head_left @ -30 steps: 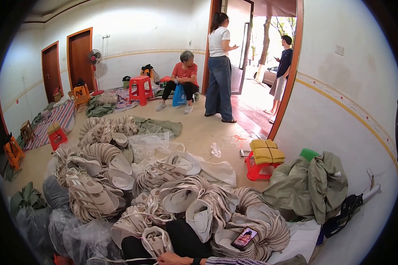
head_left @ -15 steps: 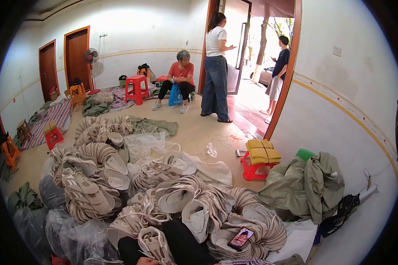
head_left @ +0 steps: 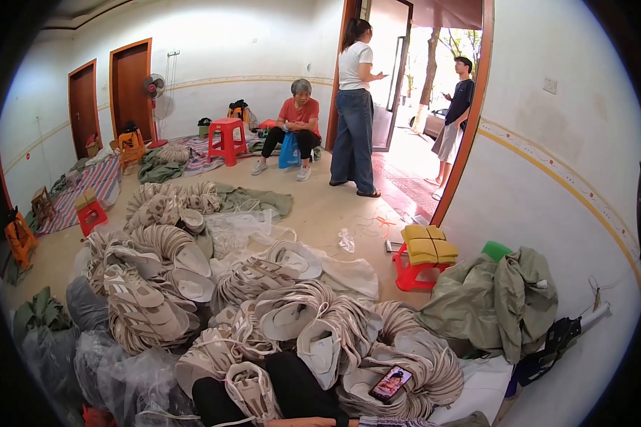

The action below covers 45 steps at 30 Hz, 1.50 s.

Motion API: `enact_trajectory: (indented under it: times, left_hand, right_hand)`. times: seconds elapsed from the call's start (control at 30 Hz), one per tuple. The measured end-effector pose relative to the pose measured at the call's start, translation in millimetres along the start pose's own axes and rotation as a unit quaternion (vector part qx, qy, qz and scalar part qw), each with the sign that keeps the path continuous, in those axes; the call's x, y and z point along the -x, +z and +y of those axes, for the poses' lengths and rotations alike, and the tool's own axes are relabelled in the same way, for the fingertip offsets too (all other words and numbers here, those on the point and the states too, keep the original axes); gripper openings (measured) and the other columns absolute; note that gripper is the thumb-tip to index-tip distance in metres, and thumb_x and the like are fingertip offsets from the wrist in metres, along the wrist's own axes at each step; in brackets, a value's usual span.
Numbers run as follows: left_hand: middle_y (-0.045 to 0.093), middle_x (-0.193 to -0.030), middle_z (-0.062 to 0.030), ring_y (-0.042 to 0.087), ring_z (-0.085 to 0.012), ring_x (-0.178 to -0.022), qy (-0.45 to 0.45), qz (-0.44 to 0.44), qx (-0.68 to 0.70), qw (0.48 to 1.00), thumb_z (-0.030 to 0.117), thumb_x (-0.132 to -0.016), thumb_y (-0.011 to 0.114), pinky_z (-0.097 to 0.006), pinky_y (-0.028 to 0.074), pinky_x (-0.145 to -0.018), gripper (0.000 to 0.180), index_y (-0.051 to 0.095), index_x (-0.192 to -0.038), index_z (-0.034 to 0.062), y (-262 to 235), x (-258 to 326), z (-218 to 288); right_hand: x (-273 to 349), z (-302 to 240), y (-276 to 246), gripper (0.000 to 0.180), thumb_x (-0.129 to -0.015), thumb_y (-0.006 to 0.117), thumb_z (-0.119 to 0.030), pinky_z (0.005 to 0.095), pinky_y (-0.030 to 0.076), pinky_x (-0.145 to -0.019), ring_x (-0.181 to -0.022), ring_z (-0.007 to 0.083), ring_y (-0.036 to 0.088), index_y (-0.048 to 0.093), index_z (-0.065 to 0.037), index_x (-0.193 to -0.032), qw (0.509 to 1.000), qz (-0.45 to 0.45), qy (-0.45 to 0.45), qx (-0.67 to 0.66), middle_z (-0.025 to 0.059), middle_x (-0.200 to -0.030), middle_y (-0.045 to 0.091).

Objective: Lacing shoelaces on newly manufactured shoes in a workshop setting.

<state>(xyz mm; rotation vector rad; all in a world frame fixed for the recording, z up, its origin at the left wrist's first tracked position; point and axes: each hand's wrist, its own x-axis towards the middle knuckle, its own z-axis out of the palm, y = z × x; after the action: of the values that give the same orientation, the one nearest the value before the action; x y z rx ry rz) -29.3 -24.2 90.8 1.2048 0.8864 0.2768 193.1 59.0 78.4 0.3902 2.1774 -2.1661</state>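
Note:
A beige shoe upper (head_left: 252, 393) with a pale lace stands between my dark-clothed knees, toe side hidden below. At the lower edge, my right hand (head_left: 300, 422) reaches in from the right, just under that upper. Only a strip of it shows, with a dark band at the wrist and a patterned sleeve behind; its fingers are cut off. My left hand is out of the picture. A thin white lace (head_left: 165, 415) runs along the lower left edge. Stacked shoe uppers (head_left: 320, 349) lie right in front of my knees, and a lit phone (head_left: 390, 383) rests on another stack to the right.
More stacked uppers (head_left: 146, 306) and clear plastic bags (head_left: 132, 373) spread to the left. A red stool (head_left: 414, 274) carries yellow bundles (head_left: 429, 244), beside green cloth sacks (head_left: 488, 302). Farther off, one person (head_left: 303, 117) sits; two others (head_left: 355, 107) (head_left: 456, 114) stand at the open doorway.
The view has shifted slightly. My right hand and wrist now stretch across the lower edge, where only some fingers showed near the upper before. The person outside has turned the head.

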Motion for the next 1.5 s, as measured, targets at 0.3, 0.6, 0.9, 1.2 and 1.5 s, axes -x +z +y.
enact_trajectory:
  times: [0.3,0.6,0.9,1.2,1.5]
  left_hand:
    - [0.048,-0.056,0.0018,0.041,-0.0063,-0.044,0.052,0.522,0.183,0.832,0.023,-0.091,0.055,-0.021,0.031,-0.039,0.019,0.057,-0.078,0.0085,-57,27,-17]
    - [0.039,-0.062,0.0038,0.039,-0.0056,-0.056,0.230,0.591,0.385,0.670,0.026,-0.093,0.048,-0.023,0.031,-0.045,0.022,0.051,-0.076,0.0130,-62,68,-19]
    - [0.061,-0.089,-0.0021,0.054,-0.0098,-0.071,0.118,0.520,-0.047,0.845,0.018,-0.088,0.058,-0.025,0.045,-0.061,0.028,0.058,-0.111,0.0015,-78,-50,-59]
    - [0.059,-0.090,-0.0073,0.051,-0.0261,-0.092,0.000,0.339,-0.534,0.774,0.024,-0.081,0.059,-0.039,0.037,-0.082,0.017,0.062,-0.089,0.0089,-24,-94,-98]
    - [0.052,-0.060,-0.0090,0.051,-0.0174,-0.053,0.067,0.345,-0.186,0.918,0.022,-0.087,0.058,-0.031,0.041,-0.052,0.024,0.055,-0.103,0.0040,-32,-78,-61]
  right_hand:
    - [6,44,-21,0.031,-0.090,0.058,-0.028,0.0270,0.032,-0.047,-0.051,0.0082,0.039,0.057,-0.003,-0.072,1.000,0.002,0.009,-0.026,-0.0006,-0.058,0.045]
    - [34,65,-47,0.021,-0.090,0.056,-0.022,0.0230,0.038,-0.058,-0.064,0.0062,0.045,0.060,-0.002,-0.087,0.997,0.059,-0.045,-0.034,-0.0027,-0.070,0.054]
    - [103,-8,-122,0.020,-0.093,0.052,-0.023,0.0191,0.040,-0.044,-0.056,0.0081,0.053,0.058,-0.005,-0.092,0.742,0.589,-0.226,-0.226,0.0025,-0.072,0.058]
    - [100,11,-110,0.021,-0.095,0.049,-0.022,0.0204,0.041,-0.042,-0.055,0.0095,0.055,0.057,-0.003,-0.096,0.754,0.596,-0.187,-0.203,0.0060,-0.074,0.061]
    - [73,-63,-93,0.022,-0.096,0.046,-0.017,0.0243,0.048,-0.057,-0.066,0.0130,0.060,0.058,0.001,-0.098,0.809,0.545,-0.216,-0.045,0.0098,-0.082,0.065]
